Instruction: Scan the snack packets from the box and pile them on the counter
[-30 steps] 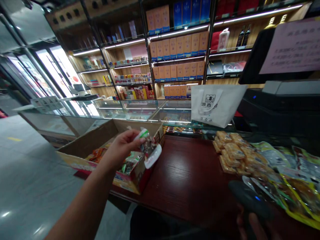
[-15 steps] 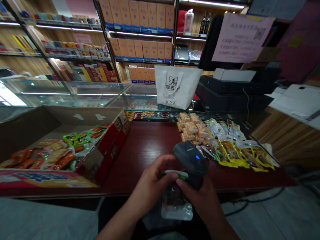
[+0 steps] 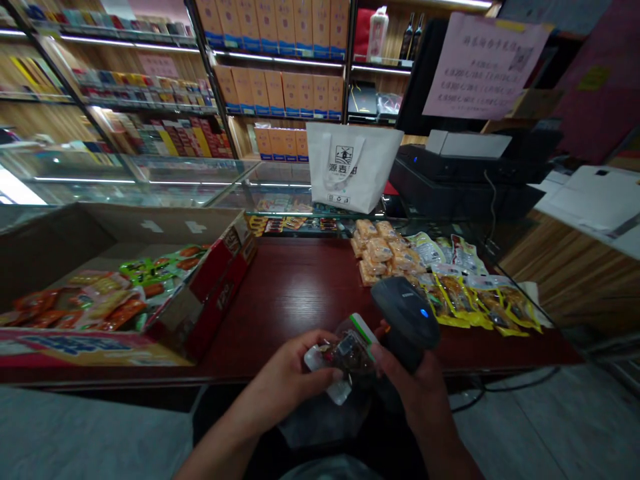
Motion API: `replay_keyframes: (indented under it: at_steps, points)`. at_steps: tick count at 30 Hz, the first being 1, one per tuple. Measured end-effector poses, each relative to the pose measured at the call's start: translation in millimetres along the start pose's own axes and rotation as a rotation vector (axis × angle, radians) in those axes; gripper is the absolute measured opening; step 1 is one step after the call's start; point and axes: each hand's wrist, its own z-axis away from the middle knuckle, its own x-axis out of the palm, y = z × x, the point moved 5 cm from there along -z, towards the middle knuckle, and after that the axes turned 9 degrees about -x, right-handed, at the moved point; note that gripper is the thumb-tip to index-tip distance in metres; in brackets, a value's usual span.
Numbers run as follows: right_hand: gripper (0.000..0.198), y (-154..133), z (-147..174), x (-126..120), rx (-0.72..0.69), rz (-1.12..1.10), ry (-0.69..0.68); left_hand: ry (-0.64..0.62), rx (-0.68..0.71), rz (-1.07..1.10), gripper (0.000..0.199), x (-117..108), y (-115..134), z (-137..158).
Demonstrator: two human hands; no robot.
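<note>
Dark red table (image 3: 295,293), open cardboard box (image 3: 90,351) on its left, white bag (image 3: 367,167) beyond. Right hand (image 3: 417,383): fingers clamped round dark scanner (image 3: 403,310), thumb at one end of clear packet (image 3: 353,352). Left hand (image 3: 295,377): fingers and thumb clamped on packet's other end, held at table's near edge, mid-scene.

"Where is our light from?"
"We see white shelf strip lights (image 3: 280,60), and a bright patch (image 3: 15,187) glaring at the left edge."
"Any reflections?"
"A pale sheen on the dark red tabletop (image 3: 300,300), small glints on the clear packet (image 3: 349,350)."
"And sharpness?"
"We find the pink sign (image 3: 483,67) soft in its small print, and lines stretched toward the borders."
</note>
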Motion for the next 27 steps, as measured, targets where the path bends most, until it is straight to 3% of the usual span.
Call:
replay_keyframes:
  at_steps: [4, 10, 13, 18, 23, 27]
  points:
    - [0.039, 2.5, 0.6, 1.9, -0.031, 0.073, -0.027, 0.013, 0.044, 0.043, 0.028, -1.2, 10.7, 0.1]
    - [0.040, 10.3, 2.7, 5.9, -0.014, -0.052, 0.059, 0.067, -0.058, 0.218, 0.042, 5.1, -11.6, -13.1]
    - [0.037, 14.2, -2.9, 2.2, -0.027, -0.058, 0.050, 0.191, 0.020, 0.251, 0.039, -4.0, -9.4, -15.8]
    - [0.035, 10.3, -4.2, -2.5, 0.007, -0.112, -0.063, 0.427, 0.234, 0.195, 0.036, -30.9, 12.5, -19.0]
    - [0.043, 4.5, 20.5, 6.3, 0.074, -0.142, -0.274, 0.531, 0.357, 0.208, 0.032, -44.3, 23.6, -23.0]
    - [0.054, 4.1, 36.2, 13.1, 0.147, -0.158, -0.354, 0.579, 0.410, 0.195, 0.028, -44.0, 24.6, -27.5]
